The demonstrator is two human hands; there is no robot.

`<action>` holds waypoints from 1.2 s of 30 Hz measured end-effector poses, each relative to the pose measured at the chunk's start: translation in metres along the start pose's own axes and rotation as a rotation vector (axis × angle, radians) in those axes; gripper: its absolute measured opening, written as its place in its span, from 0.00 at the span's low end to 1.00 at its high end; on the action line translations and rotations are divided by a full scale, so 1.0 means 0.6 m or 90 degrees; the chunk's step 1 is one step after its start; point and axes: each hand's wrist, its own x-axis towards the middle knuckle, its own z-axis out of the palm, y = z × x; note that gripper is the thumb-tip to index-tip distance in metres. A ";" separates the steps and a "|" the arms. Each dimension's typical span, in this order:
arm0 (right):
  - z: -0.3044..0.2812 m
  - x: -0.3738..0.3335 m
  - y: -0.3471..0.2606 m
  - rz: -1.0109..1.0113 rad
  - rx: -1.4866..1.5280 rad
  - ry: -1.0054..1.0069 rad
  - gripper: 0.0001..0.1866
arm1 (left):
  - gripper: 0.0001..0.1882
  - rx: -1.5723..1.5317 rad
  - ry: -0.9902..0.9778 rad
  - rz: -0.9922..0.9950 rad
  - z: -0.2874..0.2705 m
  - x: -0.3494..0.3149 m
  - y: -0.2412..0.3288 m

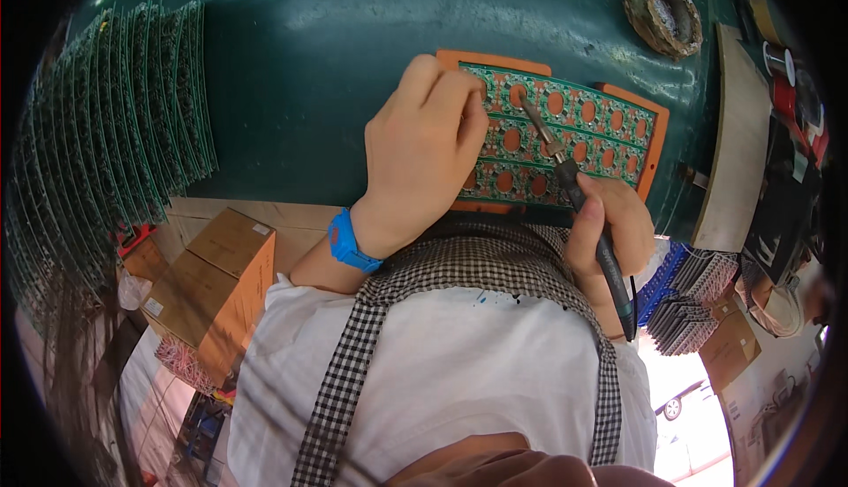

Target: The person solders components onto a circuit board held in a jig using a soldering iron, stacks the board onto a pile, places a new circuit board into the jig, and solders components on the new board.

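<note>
A green circuit board panel (pixel 565 125) with rows of round holes lies in an orange tray (pixel 655 156) on the bench before me. In my right hand (pixel 609 222) is a soldering iron (pixel 570 173), held like a pen. Its metal tip points up and left to the panel's far row, near the second hole from the left. My left hand (pixel 428 129) bends over the panel's left end, fingers curled and pressed together. Whatever its fingertips pinch is hidden behind the hand. A blue band (pixel 349 241) circles my left wrist.
Many green circuit panels (pixel 124 107) stand in a row at the left of the green bench (pixel 291 134). A round, crusted pot (pixel 662 15) sits at the far right. Beside the right edge are a pale board (pixel 735 134) and wire spools (pixel 777 63). Cardboard boxes (pixel 216 257) stand below left.
</note>
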 end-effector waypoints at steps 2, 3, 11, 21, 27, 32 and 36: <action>0.005 0.007 -0.002 -0.018 0.000 0.003 0.05 | 0.05 0.004 0.023 -0.025 0.004 0.002 -0.005; 0.010 0.012 -0.001 -0.018 0.010 -0.021 0.05 | 0.04 -0.001 0.015 -0.021 0.009 0.003 -0.009; 0.025 0.014 -0.002 -0.014 0.016 -0.035 0.05 | 0.04 -0.009 -0.015 -0.020 0.012 0.004 -0.011; -0.001 -0.017 -0.017 -0.045 0.023 -0.067 0.05 | 0.06 -0.067 -0.042 -0.052 -0.004 -0.042 -0.005; 0.007 -0.033 -0.024 -0.055 0.014 -0.060 0.05 | 0.06 -0.010 -0.062 -0.036 -0.003 -0.041 -0.005; -0.010 -0.054 -0.034 -0.063 0.029 -0.043 0.05 | 0.05 -0.047 -0.065 -0.085 -0.017 -0.067 0.008; -0.006 -0.073 -0.039 -0.061 0.045 -0.060 0.04 | 0.06 -0.057 -0.077 -0.056 -0.009 -0.095 0.006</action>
